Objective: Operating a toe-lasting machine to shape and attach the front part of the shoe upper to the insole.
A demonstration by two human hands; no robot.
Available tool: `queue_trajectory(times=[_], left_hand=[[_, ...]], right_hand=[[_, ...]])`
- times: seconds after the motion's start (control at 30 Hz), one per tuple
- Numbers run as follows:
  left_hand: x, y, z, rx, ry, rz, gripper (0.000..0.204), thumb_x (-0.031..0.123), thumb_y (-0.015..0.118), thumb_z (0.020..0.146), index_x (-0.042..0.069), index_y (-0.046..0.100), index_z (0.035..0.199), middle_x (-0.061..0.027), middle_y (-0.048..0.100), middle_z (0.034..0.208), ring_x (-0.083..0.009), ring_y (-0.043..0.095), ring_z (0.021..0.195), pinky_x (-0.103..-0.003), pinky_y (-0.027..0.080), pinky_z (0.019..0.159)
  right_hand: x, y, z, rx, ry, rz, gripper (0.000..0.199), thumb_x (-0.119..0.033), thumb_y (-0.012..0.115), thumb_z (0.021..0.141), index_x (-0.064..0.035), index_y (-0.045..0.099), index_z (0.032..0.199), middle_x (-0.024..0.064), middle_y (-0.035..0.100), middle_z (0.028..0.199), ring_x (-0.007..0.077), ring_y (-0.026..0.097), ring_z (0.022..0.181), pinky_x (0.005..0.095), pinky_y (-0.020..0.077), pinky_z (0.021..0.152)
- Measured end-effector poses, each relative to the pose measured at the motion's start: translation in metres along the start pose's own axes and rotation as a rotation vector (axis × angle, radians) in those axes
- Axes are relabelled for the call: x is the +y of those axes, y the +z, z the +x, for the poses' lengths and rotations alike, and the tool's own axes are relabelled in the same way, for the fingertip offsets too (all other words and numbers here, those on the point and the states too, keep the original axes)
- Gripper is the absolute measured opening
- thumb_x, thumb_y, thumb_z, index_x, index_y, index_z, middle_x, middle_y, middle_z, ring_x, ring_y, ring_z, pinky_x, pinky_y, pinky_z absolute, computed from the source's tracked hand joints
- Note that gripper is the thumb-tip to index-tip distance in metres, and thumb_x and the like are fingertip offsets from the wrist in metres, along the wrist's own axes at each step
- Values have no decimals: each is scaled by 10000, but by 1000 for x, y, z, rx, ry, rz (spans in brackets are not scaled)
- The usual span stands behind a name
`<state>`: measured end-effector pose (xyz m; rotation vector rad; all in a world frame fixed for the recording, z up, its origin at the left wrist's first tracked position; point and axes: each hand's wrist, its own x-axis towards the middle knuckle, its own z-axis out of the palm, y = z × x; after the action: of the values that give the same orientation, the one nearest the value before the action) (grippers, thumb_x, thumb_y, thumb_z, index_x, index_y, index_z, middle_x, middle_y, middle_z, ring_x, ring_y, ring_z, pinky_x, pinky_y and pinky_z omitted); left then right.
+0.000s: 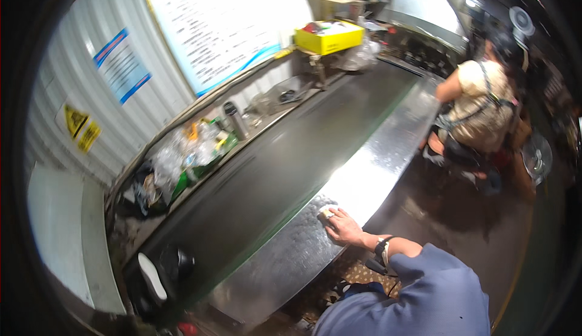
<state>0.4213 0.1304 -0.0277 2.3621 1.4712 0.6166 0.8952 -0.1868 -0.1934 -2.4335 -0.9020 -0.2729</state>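
Observation:
My right hand (344,227) rests on the steel bench top (267,281), its fingers closed over a small pale pad (328,211). Whether that pad is a sponge or a folded cloth does not show clearly. Around it the metal has dull, wet-looking patches, while the stretch farther along shines brightly. A dark strap circles my right wrist. My left hand is outside the picture. Beyond the steel strip runs a long dark belt (273,172) with a green edge.
At the belt's near-left end lie a white shoe sole (152,276) and a black shoe-like item (177,263). Plastic bags (176,160), a flask (235,119) and a yellow box (330,38) line the wall side. A co-worker (485,103) sits at the right, near a fan (537,157).

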Motion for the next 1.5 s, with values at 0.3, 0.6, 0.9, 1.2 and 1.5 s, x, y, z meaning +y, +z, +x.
queue_trajectory(times=[0.3, 0.6, 0.9, 1.2, 1.5], left_hand=[[-4, -150, -130, 335, -412, 71, 442, 166, 697, 907, -8, 598, 1300, -214, 624, 1284, -295, 611, 1134, -472, 500, 936], [-7, -104, -111, 273, -846, -1582, 429, 140, 628, 903, -60, 565, 1278, -139, 637, 1275, -293, 613, 1162, -450, 480, 1038], [47, -6, -40, -187, -853, -1999, 482, 391, 419, 1006, 43, 588, 1295, -139, 642, 1272, -344, 645, 1102, -448, 543, 926], [33, 89, -17, -892, -874, -1831, 461, 409, 451, 1003, 65, 576, 1282, -147, 635, 1265, -346, 649, 1075, -457, 546, 907], [22, 90, -17, -491, -976, -1301, 405, 342, 596, 960, 75, 500, 1249, -171, 625, 1196, -316, 644, 1051, -440, 548, 871]], right_hand=[[-81, 12, 27, 67, 221, 630, 306, -102, 668, 895, 20, 602, 1168, 216, 690, 1074, 335, 689, 977, 404, 534, 837], [-340, 7, 51, -1044, -175, 1254, 758, -112, 745, 885, -90, 303, 1500, 186, 559, 1377, 278, 599, 1187, 391, 569, 871], [-352, -90, 66, -1219, 76, 1834, 992, 76, 727, 846, -150, 108, 1588, 44, 636, 1212, 123, 624, 1000, 281, 582, 768], [-281, -112, 69, -675, 413, 1585, 631, -128, 764, 874, -70, 492, 1440, -17, 684, 813, 37, 605, 685, 235, 516, 543], [-3, -179, 192, 278, 319, 808, 525, -76, 777, 845, -8, 571, 1322, 57, 698, 1001, 98, 656, 815, 230, 534, 666]])
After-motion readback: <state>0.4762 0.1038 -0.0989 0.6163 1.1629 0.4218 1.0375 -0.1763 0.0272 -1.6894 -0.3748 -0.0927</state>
